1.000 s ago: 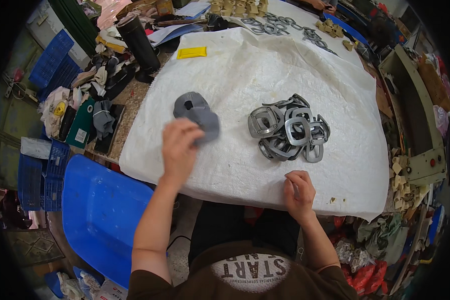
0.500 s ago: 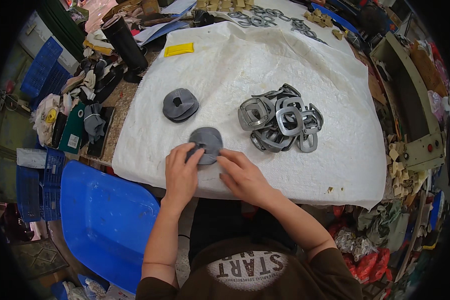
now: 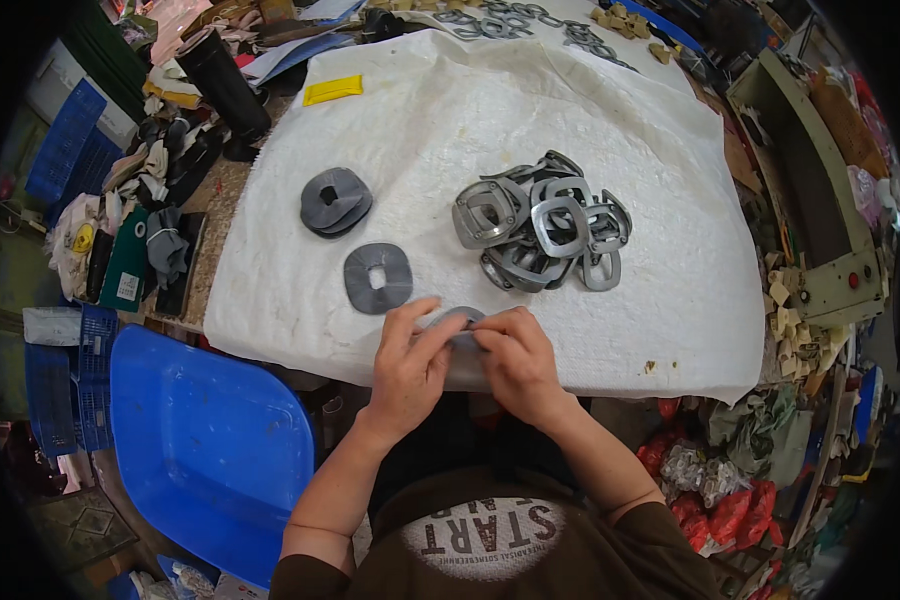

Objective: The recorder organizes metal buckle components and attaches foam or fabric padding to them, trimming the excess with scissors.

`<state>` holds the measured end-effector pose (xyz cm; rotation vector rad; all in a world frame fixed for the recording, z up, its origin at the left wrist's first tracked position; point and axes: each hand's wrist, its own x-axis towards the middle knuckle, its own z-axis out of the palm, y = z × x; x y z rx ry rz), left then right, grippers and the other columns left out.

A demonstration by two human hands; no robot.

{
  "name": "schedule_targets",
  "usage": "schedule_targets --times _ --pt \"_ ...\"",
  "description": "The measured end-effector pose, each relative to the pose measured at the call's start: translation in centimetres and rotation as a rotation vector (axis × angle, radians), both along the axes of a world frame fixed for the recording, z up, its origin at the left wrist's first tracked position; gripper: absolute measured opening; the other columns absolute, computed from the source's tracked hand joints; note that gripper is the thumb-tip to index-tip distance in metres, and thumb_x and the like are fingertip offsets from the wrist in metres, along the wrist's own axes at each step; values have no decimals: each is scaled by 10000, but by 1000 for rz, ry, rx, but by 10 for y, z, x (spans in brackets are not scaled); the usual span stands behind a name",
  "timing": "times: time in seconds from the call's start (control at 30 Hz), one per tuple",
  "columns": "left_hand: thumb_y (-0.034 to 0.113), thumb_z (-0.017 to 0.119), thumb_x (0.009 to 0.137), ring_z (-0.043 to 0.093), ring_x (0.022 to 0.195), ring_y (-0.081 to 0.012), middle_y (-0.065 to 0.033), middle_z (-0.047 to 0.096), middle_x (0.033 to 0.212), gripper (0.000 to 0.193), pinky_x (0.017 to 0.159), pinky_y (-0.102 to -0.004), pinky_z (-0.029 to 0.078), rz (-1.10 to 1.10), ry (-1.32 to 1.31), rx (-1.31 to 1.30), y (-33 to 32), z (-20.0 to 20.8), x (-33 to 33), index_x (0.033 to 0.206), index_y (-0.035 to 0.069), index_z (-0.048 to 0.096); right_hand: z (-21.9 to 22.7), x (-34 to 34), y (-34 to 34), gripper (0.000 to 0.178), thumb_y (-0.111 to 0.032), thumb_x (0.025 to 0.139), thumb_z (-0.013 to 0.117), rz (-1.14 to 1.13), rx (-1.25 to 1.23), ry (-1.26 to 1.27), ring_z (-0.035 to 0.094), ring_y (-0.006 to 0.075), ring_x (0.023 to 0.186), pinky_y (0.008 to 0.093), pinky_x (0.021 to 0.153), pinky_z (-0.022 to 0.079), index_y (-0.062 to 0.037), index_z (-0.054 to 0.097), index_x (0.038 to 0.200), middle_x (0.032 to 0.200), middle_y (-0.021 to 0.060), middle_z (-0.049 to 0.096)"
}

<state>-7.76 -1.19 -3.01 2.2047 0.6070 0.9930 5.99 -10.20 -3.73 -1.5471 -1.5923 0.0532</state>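
Right hand (image 3: pixel 518 362): the fingers are drawn narrow and appear to be pinched on the edge of a grey piece (image 3: pixel 467 343). Left hand (image 3: pixel 410 350): the fingers are laid over the opposite side of the same piece; whether it is gripped or merely touched there cannot be told, the contact being hidden. The grey piece is located between the two hands, near the front edge of a white sheet (image 3: pixel 660 310). Should the pinch be loosened, a drop over that edge is considered possible, owing to the short margin. The piece is judged thin and pliable; creasing could be caused by uneven pulling between the hands.

Just beyond the left fingers, a flat grey ring (image 3: pixel 398 280) with a squarish opening is found lying alone. It could be nudged out of place by the left knuckles if the hand were raised carelessly. Farther off, a stack of grey rings (image 3: pixel 347 210) is noted with its layers out of line; slippage could be brought about by a light knock or a tug on the sheet.

To the right, metal frames (image 3: pixel 540 225) are piled loosely and overlapping; tangling or sliding could be caused if one were drawn from beneath. Wrinkles are observed in the sheet, which is spread over the speckled tabletop (image 3: pixel 222 205); shifting of everything upon it could result from forearm pressure at its edge.
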Motion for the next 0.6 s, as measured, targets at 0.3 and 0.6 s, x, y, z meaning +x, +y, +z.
schedule_targets --times 0.3,0.6 --pt "89 444 916 595 857 -149 -112 613 995 285 750 -261 473 -141 -150 -1003 -40 -9 -1 1159 -23 539 6 0 -21 274 21 580 639 -93 129 -71 553 270 749 347 631 464 -9 578 846 904 110 570" --pt "38 439 896 640 878 -258 -212 622 988 323 739 -315 490 -110 12 -562 -42 10 16 1202 -51 492 20 -7 -38 210 4 767 619 42 -66 430 550 266 747 318 706 473 -1 563 969 918 142 559"
